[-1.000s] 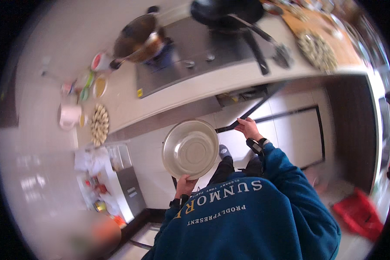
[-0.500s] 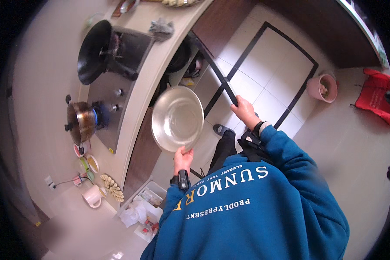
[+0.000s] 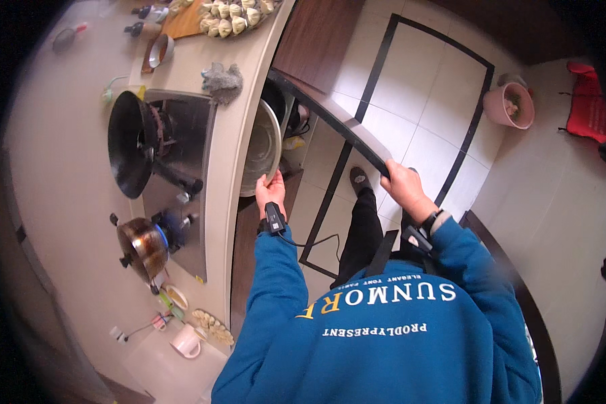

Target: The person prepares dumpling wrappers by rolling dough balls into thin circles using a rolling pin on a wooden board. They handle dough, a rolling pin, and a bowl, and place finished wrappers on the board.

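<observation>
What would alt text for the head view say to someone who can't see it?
A person's left hand holds a metal bowl partly under a countertop; the right hand grips the open cabinet door. On the stove, a pot sits over a blue flame near a black wok.

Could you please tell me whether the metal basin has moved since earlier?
Yes: the metal basin, in the left hand, has moved in partly beneath the counter.

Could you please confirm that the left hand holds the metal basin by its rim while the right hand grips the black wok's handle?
Not quite: the head view shows the right hand gripping the edge of the open cabinet door. The left hand does hold the metal basin by its rim.
</observation>
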Tool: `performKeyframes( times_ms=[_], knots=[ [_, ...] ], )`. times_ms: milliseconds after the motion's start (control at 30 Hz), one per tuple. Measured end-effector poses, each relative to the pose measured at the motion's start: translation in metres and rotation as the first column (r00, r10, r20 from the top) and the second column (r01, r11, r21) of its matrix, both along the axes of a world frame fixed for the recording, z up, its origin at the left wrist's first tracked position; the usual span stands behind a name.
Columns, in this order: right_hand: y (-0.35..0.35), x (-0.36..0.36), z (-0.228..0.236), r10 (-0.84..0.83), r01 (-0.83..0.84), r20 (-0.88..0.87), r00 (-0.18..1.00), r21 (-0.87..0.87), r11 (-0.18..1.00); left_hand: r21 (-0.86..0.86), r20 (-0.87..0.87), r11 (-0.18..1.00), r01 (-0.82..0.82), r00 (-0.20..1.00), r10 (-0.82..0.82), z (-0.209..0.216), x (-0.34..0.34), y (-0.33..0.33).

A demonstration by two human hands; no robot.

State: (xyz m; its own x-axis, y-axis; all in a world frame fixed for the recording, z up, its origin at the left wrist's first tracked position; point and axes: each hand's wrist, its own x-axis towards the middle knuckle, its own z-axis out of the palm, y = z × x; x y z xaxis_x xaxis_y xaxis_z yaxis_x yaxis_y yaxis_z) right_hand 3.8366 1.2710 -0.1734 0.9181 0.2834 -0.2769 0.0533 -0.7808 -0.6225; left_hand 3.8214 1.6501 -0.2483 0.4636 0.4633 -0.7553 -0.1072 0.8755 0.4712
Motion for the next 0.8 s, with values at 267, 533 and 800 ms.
performKeyframes(
  times_ms=[267, 533, 800],
  knots=[
    [0.026, -0.013, -0.011, -0.032, 0.032, 0.007, 0.999, -0.034, 0.999, -0.071, 0.13, 0.995, -0.067, 0.989, 0.076, -0.073, 0.098, 0.057],
    [0.037, -0.021, -0.003, -0.057, 0.058, 0.057, 0.997, -0.025, 0.998, -0.046, 0.118, 0.992, -0.121, 0.985, 0.126, -0.11, 0.133, 0.065],
    [0.035, -0.022, -0.008, -0.061, 0.062, 0.09, 0.994, -0.014, 0.998, -0.095, 0.108, 0.995, -0.028, 0.993, 0.038, -0.099, 0.129, 0.063]
  ],
)
